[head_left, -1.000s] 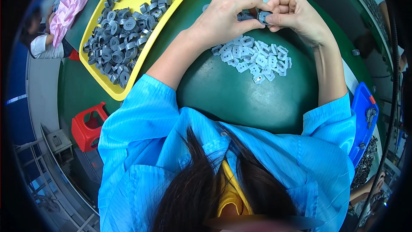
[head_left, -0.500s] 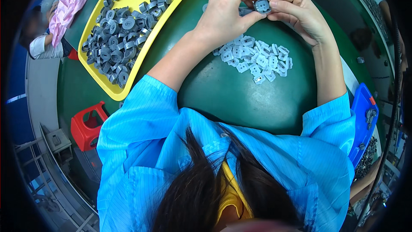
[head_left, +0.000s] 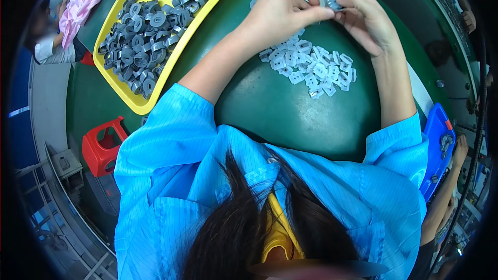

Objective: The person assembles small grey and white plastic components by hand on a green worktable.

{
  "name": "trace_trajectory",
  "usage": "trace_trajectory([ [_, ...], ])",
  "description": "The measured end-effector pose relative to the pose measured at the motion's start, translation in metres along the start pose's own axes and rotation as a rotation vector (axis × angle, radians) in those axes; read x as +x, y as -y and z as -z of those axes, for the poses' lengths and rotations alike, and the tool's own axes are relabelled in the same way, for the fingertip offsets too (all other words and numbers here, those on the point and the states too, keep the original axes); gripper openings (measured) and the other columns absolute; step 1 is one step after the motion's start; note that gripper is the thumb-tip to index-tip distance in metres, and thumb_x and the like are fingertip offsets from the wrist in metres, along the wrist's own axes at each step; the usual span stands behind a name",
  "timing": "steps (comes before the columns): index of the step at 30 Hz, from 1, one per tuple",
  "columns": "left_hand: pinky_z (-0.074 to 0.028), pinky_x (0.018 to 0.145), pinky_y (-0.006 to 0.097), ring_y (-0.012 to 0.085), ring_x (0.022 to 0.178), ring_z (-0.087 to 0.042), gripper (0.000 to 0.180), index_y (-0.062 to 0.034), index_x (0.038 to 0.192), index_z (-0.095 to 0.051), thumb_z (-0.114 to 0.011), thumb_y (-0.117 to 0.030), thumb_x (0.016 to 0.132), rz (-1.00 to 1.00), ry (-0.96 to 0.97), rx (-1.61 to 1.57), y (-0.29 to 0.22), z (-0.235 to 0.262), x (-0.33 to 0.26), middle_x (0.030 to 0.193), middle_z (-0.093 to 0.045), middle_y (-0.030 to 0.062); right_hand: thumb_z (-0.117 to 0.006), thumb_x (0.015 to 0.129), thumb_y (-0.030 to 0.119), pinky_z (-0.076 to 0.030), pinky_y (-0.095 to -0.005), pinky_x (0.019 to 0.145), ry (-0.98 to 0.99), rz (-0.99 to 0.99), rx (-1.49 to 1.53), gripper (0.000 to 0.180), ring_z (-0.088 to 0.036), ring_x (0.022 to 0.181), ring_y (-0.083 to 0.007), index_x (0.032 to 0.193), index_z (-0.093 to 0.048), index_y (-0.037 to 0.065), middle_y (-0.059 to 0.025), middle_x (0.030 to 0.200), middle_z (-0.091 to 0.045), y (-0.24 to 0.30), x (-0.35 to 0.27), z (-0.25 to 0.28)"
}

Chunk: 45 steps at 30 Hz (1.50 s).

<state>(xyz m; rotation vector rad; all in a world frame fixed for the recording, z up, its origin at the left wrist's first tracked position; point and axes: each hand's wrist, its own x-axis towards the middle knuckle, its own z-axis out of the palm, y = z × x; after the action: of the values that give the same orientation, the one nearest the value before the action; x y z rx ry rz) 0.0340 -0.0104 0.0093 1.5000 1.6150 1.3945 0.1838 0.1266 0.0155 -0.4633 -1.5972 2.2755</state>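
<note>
Above the far part of the green table (head_left: pixel 290 124), my left hand (head_left: pixel 282 13) and my right hand (head_left: pixel 365 13) meet at a small grey plastic part (head_left: pixel 334 1). The right thumb and fingers pinch the part from its right. On its left side, my left thumb and index finger close on its edge; whether a smaller piece sits between them is hidden. Just below the hands lies a loose pile of translucent white plastic pieces (head_left: pixel 314 70), each with small openings. One more pale piece (head_left: pixel 253 3) pokes out beside my left hand.
A yellow tray (head_left: pixel 142 105) of grey round plastic parts (head_left: pixel 140 41) stands at left. At right is a blue tray (head_left: pixel 433 148) with grey parts, a co-worker's hand (head_left: pixel 460 150) beside it. A red stool (head_left: pixel 98 148) and pink cloth (head_left: pixel 85 5) are at left.
The grey part has shifted slightly right and turned, so its face with holes no longer shows. My fingers moved with it. A co-worker's hand has appeared beside the blue tray.
</note>
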Motion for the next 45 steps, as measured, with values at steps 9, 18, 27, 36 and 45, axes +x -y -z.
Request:
trace_trajectory([
  [9, -0.047, 0.075, 0.023, 0.0122, 0.081, -0.058, 0.020, 0.0017, 0.109, -0.059, -0.059, -0.004, 0.091, 0.263, -0.116, -0.883, 0.032, 0.043, 0.022, 0.090, -0.062, 0.0047, -0.065, 0.087, 0.018, -0.045, -0.0241, 0.080, -0.649, 0.258, -0.871, 0.035, -0.053, 0.087, -0.0087, 0.118, -0.059, 0.004, -0.0009, 0.100, -0.064, -0.016, 0.016, 0.082],
  [18, -0.051, 0.070, 0.025, 0.0141, 0.076, -0.060, 0.036, 0.0013, 0.125, -0.053, -0.060, -0.010, 0.092, 0.021, -0.309, -0.044, 0.049, 0.037, 0.020, 0.089, -0.064, 0.0066, -0.064, 0.084, 0.010, -0.049, -0.0340, 0.078, -0.014, 0.572, -1.185, 0.018, -0.060, 0.087, -0.0222, 0.101, -0.070, 0.007, -0.0074, 0.093, -0.061, -0.021, 0.007, -0.035],
  [27, -0.045, 0.092, 0.029, 0.0190, 0.108, -0.054, 0.052, -0.0006, 0.125, -0.047, -0.067, 0.002, 0.077, 0.141, -0.047, -0.473, 0.029, 0.008, 0.015, 0.114, -0.057, 0.0119, -0.066, 0.085, 0.018, -0.045, -0.0384, 0.089, 0.091, 0.363, -1.292, 0.020, -0.055, 0.100, -0.0279, 0.099, -0.069, 0.005, -0.0088, 0.099, -0.060, -0.015, -0.009, -0.025],
  [36, -0.049, 0.081, 0.029, 0.0165, 0.092, -0.063, 0.033, -0.0008, 0.109, -0.060, -0.072, -0.006, 0.078, -0.112, -0.193, 0.167, 0.009, 0.013, 0.005, 0.096, -0.066, 0.0098, -0.073, 0.077, 0.011, -0.047, -0.0300, 0.061, 0.161, 0.058, -1.013, 0.014, -0.059, 0.067, -0.0133, 0.081, -0.066, 0.000, -0.0070, 0.073, -0.064, 0.001, -0.014, -0.017],
  [45, -0.053, 0.069, 0.033, 0.0253, 0.076, -0.068, 0.025, -0.0002, 0.099, -0.059, -0.071, -0.004, 0.077, -0.303, -0.334, 0.234, 0.006, -0.010, 0.006, 0.083, -0.066, 0.0148, -0.067, 0.088, 0.013, -0.043, -0.0204, 0.076, -0.323, 0.167, -0.343, 0.021, -0.056, 0.084, -0.0072, 0.104, -0.061, 0.001, -0.0028, 0.094, -0.064, -0.015, 0.002, -0.021],
])
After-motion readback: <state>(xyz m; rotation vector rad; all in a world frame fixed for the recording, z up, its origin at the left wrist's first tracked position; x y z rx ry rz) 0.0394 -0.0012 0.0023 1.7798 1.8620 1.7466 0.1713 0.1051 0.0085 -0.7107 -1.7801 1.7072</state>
